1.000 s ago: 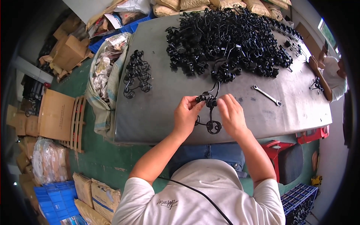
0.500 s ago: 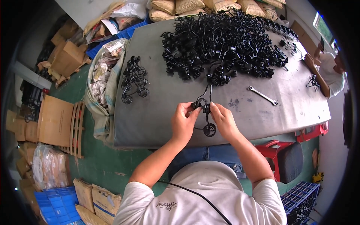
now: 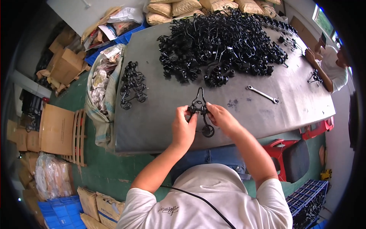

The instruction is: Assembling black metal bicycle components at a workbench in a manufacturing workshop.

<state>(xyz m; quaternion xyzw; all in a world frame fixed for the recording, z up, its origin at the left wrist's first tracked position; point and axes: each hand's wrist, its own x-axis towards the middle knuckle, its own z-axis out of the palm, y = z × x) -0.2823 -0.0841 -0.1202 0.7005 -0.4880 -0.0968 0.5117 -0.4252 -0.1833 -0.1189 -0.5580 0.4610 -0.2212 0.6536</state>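
Note:
Between my hands, over the near part of the grey table (image 3: pixel 160 126), is a black bent-wire part with clamp-like fittings (image 3: pixel 198 102). A narrow loop points away from me and a round end hangs toward me. My left hand (image 3: pixel 183 126) pinches its left side with thumb and fingers. My right hand (image 3: pixel 221 117) grips its right side, fingers closed at the fitting. Further off lies a big heap of similar black wire parts (image 3: pixel 225 42). A smaller group of black parts (image 3: pixel 132 84) rests on the left. To the right is a wrench (image 3: pixel 263 94).
An open woven sack (image 3: pixel 100 95) stands against the table's left edge. At the far right, another person (image 3: pixel 331 66) sits or stands by the table near a few black parts. Red chairs (image 3: pixel 280 152) are at the near right edge. Paper sacks (image 3: pixel 187 7) line the far side.
The black wire part and both hands have shifted slightly left in view, and the part's loop now stands more upright. Both hands still hold it. The whole view has shifted slightly.

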